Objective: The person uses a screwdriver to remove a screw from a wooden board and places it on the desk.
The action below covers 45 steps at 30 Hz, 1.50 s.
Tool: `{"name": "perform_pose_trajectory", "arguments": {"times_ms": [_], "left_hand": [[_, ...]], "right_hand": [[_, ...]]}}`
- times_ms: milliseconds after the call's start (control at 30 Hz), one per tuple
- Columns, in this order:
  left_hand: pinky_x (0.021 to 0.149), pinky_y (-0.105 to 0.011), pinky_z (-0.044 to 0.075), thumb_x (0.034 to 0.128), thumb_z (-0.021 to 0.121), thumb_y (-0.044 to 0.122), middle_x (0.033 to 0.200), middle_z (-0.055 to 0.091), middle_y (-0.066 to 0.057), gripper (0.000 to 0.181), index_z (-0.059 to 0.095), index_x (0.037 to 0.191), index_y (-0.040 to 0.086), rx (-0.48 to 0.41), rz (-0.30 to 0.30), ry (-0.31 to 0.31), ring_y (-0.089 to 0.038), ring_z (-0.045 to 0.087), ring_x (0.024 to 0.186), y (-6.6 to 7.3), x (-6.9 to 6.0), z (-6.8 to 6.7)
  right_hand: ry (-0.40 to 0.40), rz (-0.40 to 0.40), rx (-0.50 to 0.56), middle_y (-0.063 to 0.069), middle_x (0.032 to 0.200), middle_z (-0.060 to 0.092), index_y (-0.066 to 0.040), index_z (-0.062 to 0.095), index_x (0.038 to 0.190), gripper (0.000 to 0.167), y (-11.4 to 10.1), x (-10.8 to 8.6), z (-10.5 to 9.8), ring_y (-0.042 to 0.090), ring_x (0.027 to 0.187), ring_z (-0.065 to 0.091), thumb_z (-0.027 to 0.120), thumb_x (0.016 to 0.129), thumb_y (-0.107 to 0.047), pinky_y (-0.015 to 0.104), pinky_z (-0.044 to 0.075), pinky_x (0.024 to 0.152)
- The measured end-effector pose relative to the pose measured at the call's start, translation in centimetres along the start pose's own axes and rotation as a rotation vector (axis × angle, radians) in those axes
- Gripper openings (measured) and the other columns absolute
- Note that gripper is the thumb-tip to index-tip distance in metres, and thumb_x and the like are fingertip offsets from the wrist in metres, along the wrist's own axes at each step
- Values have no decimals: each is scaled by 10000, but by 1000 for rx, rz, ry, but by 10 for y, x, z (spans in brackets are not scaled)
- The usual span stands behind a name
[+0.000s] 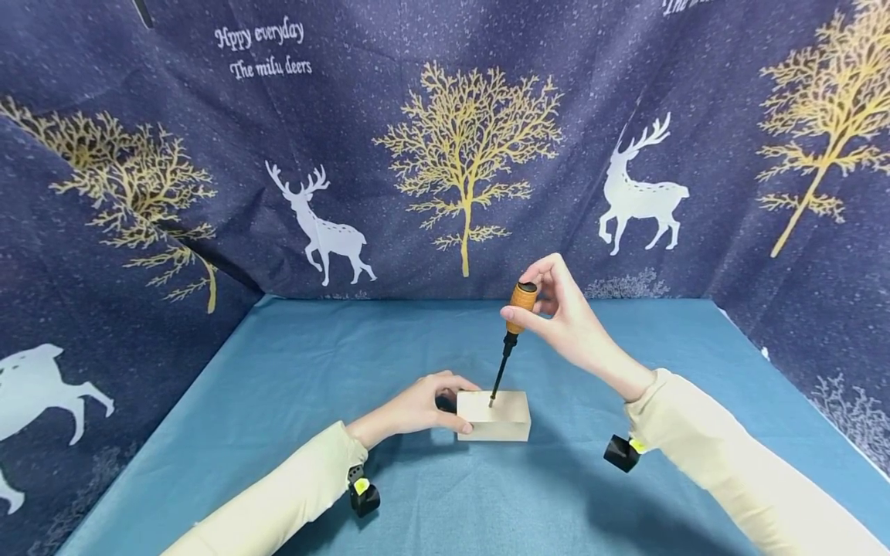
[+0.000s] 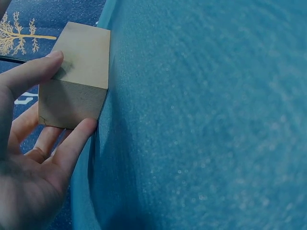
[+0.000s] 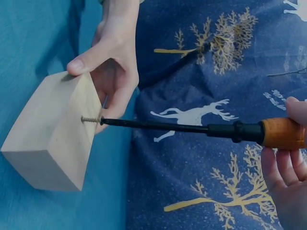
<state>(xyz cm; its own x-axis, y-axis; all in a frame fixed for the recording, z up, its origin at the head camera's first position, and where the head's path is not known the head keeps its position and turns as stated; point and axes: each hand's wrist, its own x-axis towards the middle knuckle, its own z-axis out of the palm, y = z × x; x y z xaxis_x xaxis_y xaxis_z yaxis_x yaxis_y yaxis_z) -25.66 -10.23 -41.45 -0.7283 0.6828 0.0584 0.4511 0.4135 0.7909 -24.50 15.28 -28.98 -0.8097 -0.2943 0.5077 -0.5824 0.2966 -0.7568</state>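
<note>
A pale wooden block (image 1: 494, 431) lies on the blue cloth. My left hand (image 1: 420, 403) grips its left end, thumb on the near side and fingers behind; the left wrist view shows the same hold on the block (image 2: 84, 55). A screw (image 3: 89, 119) stands partly sunk in the block's top face. The tip of a screwdriver (image 3: 158, 126) with a black shaft and orange handle meets the screw head. My right hand (image 1: 566, 316) holds the handle (image 1: 521, 300) between thumb and fingers above the block, the tool leaning slightly.
Blue cloth (image 1: 278, 386) covers the table around the block. Behind it hangs a dark blue curtain (image 1: 417, 38) printed with deer and golden trees. Black wrist cameras (image 1: 622, 453) sit under both cream sleeves (image 1: 709, 440).
</note>
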Motion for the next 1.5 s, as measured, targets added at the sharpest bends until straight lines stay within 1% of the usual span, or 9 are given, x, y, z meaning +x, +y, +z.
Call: {"name": "perform_pose_trajectory", "arguments": {"times_ms": [200, 333, 567, 700, 933, 1000, 1100, 1267, 1500], "left_hand": [[930, -331, 477, 818, 810, 272, 1135, 624, -25, 508, 650, 1295, 205, 1, -16, 0, -103, 589, 990, 3, -2, 0], [928, -334, 475, 816, 812, 272, 1129, 623, -21, 513, 648, 1298, 203, 4, -19, 2, -103, 588, 990, 5, -2, 0], [923, -319, 478, 822, 806, 276, 1122, 622, -22, 516, 644, 1306, 199, 9, -18, -3, -93, 589, 983, 4, -1, -1], [933, -310, 482, 827, 801, 267, 1131, 621, -30, 513, 642, 1309, 185, 7, -10, -7, -89, 593, 983, 4, -1, -1], [938, -312, 484, 824, 805, 254, 1136, 619, -39, 514, 644, 1306, 179, 5, -8, -4, -94, 590, 985, 5, -1, 0], [941, -312, 483, 827, 803, 255, 1140, 618, -37, 513, 643, 1309, 183, 5, -11, -7, -95, 588, 991, 6, -2, 0], [948, -315, 481, 831, 799, 255, 1153, 618, -38, 510, 640, 1311, 182, 2, -12, -11, -102, 587, 1003, 6, -1, 0], [945, -322, 480, 824, 805, 253, 1147, 619, -40, 512, 644, 1304, 179, -1, -14, -11, -104, 586, 1004, 6, -2, -1], [934, -326, 479, 822, 806, 252, 1141, 618, -37, 511, 646, 1303, 189, -6, -22, -14, -98, 583, 996, 5, -1, -1]], "right_hand": [[8, -24, -17, 68, 1123, 545, -21, 456, 1116, 406, -5, 0, -3, 31, 874, 624, 758, 845, -23, 196, 528, 717], [-32, -55, 4, 117, 1179, 563, -22, 487, 1113, 353, -7, 0, -4, 3, 960, 638, 738, 864, -29, 198, 553, 784], [-169, -168, 199, 97, 1275, 615, -25, 388, 1257, 290, 2, -2, -2, 222, 1132, 658, 510, 997, 14, 317, 566, 907], [-166, -153, 242, 127, 1327, 603, -87, 325, 1253, 278, 6, -4, 2, 212, 1133, 666, 457, 1021, -9, 333, 569, 902], [81, -146, -157, 73, 1079, 577, -52, 401, 1184, 490, 5, -5, 9, 75, 810, 577, 765, 862, -106, 233, 512, 693], [122, -121, -189, 68, 1027, 536, -48, 432, 1150, 490, 4, -4, 10, 81, 749, 537, 797, 829, -109, 225, 488, 660], [106, -72, -133, 76, 995, 516, -45, 453, 1114, 425, 2, -2, 8, 79, 734, 580, 779, 844, -91, 214, 509, 662], [38, -27, -29, 132, 1118, 573, -22, 453, 1119, 377, 1, -1, 3, 53, 784, 658, 737, 873, -48, 234, 557, 736], [-60, -93, 65, 214, 1262, 598, 0, 439, 1255, 313, 3, -4, -1, 5, 1028, 647, 577, 975, -17, 187, 531, 880]]}}
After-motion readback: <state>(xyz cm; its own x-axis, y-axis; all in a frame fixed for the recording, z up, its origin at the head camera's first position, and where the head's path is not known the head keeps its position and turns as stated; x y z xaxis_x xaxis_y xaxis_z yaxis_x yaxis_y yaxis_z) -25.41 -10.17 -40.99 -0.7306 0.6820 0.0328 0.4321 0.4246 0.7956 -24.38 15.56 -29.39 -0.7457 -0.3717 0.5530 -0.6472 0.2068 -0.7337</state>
